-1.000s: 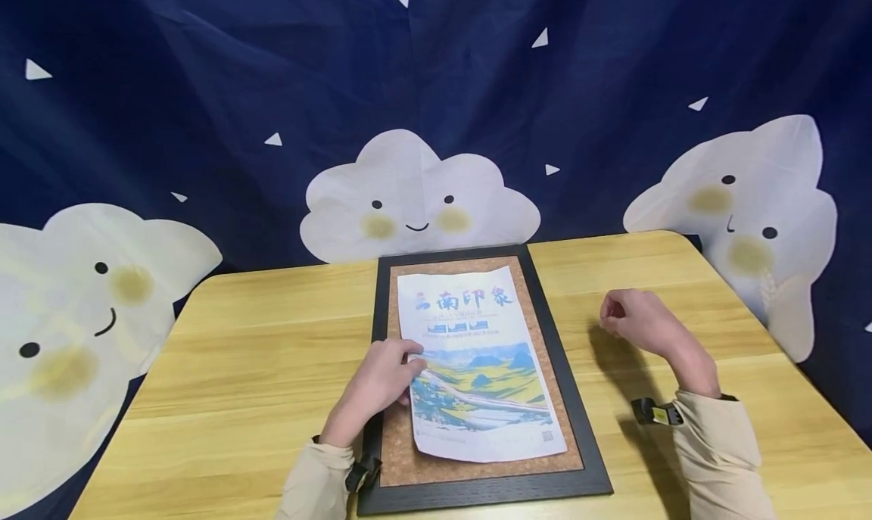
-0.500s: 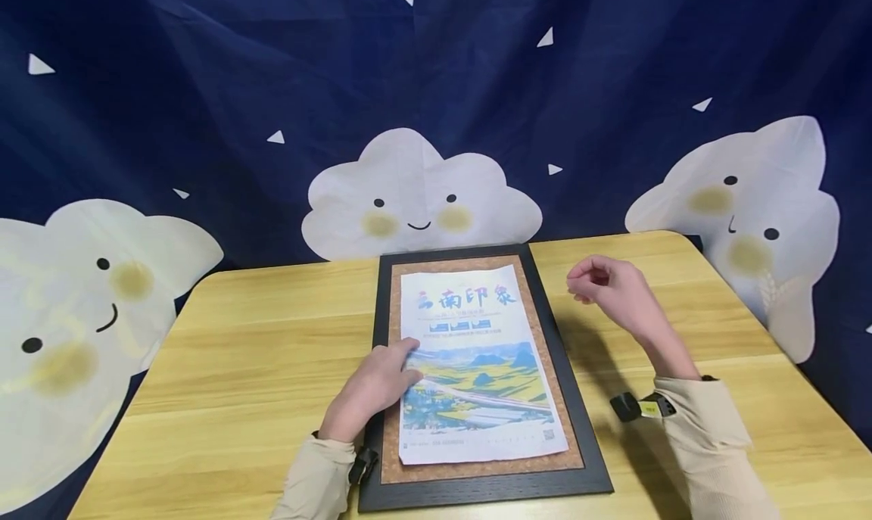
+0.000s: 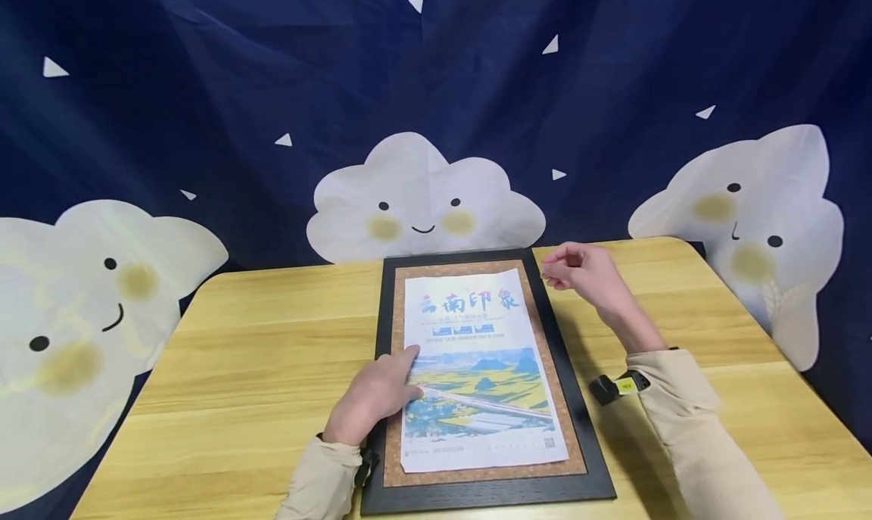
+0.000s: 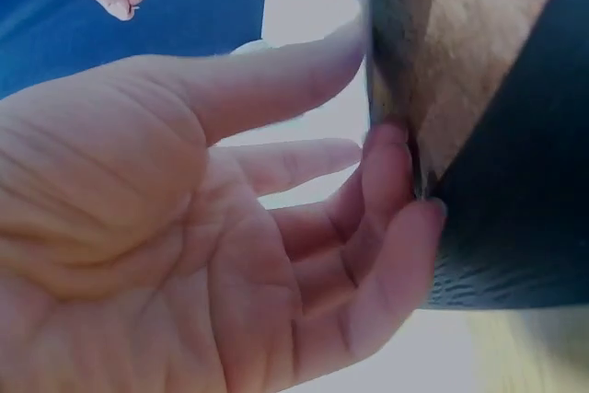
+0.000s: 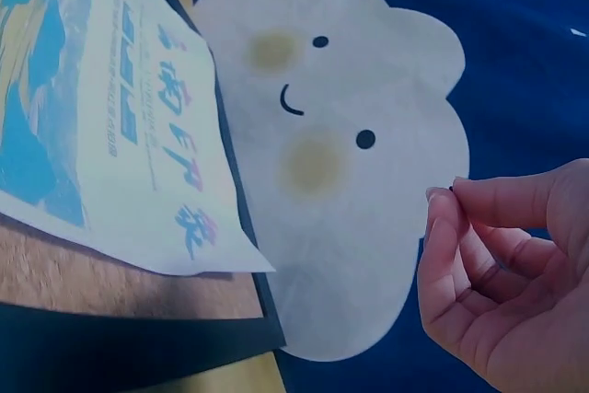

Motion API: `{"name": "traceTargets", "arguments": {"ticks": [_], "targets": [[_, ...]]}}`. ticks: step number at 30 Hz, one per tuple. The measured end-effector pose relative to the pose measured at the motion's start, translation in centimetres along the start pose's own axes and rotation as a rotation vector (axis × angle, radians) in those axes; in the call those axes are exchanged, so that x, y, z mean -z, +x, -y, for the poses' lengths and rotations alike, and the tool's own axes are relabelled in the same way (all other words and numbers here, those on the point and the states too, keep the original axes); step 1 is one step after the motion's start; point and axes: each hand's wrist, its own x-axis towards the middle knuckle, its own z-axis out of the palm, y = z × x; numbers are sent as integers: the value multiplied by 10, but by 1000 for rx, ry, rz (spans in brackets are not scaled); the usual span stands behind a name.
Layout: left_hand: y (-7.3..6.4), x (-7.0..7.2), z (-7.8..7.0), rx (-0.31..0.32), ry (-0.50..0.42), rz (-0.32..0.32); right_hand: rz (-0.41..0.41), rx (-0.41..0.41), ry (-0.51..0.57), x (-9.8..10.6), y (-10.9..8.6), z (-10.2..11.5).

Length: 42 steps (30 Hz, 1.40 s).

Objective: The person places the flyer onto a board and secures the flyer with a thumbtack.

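Note:
A poster [image 3: 477, 368] with Chinese characters and a painted landscape lies on a cork board [image 3: 402, 471] in a black frame [image 3: 490, 494]. At its left edge my left hand [image 3: 375, 395] rests, thumb and index finger stretched onto the paper. In the left wrist view, the other fingers [image 4: 391, 264] bend and touch the board near the frame's inner edge. My right hand [image 3: 589, 278] hovers beside the frame's top right corner. Its thumb and index fingertips pinch a tiny dark object [image 5: 452, 190], mostly hidden, whose kind I cannot tell. The poster's upper corner lifts slightly in the right wrist view.
A wooden table [image 3: 272, 338] carries the framed board. Behind it hangs a dark blue curtain [image 3: 341, 66] printed with white clouds and triangles. Bare tabletop lies to both sides of the frame.
My right hand has moved left and away from me, toward the frame's top right corner. The poster's lower left part has settled flatter, and my left fingers have spread along its edge.

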Motion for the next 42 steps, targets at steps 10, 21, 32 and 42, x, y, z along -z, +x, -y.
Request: {"name": "traceTargets", "arguments": {"ticks": [10, 21, 32, 42], "targets": [[3, 0, 9, -155, 112, -35, 58, -61, -6, -24, 16, -4], [3, 5, 10, -182, 132, 103, 145, -157, 53, -54, 36, -12], [4, 5, 11, -177, 151, 118, 197, -237, 26, -81, 56, -11], [6, 4, 7, -141, 167, 110, 242, -293, 40, -98, 66, -23]]}}
